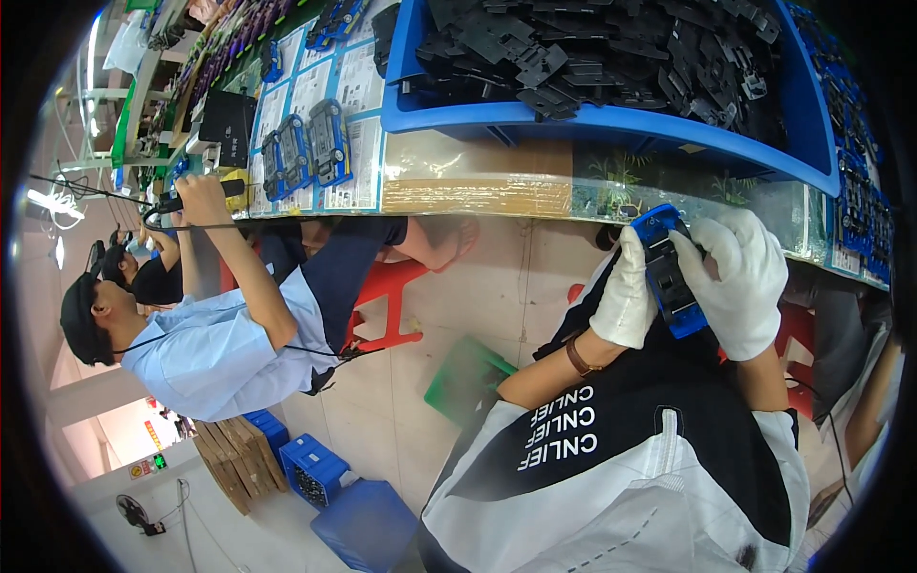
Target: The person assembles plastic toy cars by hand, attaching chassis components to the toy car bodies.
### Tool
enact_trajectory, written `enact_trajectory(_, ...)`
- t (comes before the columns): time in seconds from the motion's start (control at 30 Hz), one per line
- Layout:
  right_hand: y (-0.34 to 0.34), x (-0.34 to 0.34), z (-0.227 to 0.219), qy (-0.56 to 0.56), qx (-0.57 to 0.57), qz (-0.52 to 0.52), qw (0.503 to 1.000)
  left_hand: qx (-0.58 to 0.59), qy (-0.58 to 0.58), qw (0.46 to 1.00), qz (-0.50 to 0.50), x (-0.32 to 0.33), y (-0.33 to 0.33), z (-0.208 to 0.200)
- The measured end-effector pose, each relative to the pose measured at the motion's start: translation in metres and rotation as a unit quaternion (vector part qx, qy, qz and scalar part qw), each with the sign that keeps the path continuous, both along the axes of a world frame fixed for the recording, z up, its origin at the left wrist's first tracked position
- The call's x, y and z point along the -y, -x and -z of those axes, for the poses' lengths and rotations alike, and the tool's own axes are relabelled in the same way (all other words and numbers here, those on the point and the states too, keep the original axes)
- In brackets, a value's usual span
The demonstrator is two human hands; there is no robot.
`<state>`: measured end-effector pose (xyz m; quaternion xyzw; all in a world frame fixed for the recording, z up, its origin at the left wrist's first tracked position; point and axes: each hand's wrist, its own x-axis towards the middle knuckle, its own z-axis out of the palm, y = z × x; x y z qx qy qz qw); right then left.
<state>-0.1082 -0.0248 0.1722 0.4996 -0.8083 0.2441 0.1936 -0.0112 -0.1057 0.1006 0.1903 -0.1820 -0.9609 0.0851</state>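
At the desk's (458, 196) near edge, the left hand (626, 298) grips 1 blue-and-black car piece (682, 322); the right hand (743, 279), grip unclear, apparently presses inside; further pressing calls for steady support.

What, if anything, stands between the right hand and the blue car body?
Nothing visible except the white glove on the right hand; its fingers already reach over the blue car body, which the gloved left hand holds along its left side.
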Motion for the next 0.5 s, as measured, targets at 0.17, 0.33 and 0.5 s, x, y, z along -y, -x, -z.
enact_trajectory(0.17, 0.006, -0.001, 0.003, -0.026, 0.054, -0.002, 0.998, 0.016, -0.012, 1.000, 0.012, 0.001, 0.003, 0.005)
enact_trajectory(0.33, 0.018, -0.014, -0.010, 0.015, 0.113, 0.000, 0.994, 0.002, -0.002, 1.000, 0.019, 0.005, 0.003, 0.006)
enact_trajectory(0.5, 0.065, -0.014, -0.053, 0.093, 0.003, 0.059, 0.994, 0.044, -0.020, 0.998, 0.026, 0.012, 0.004, -0.007)
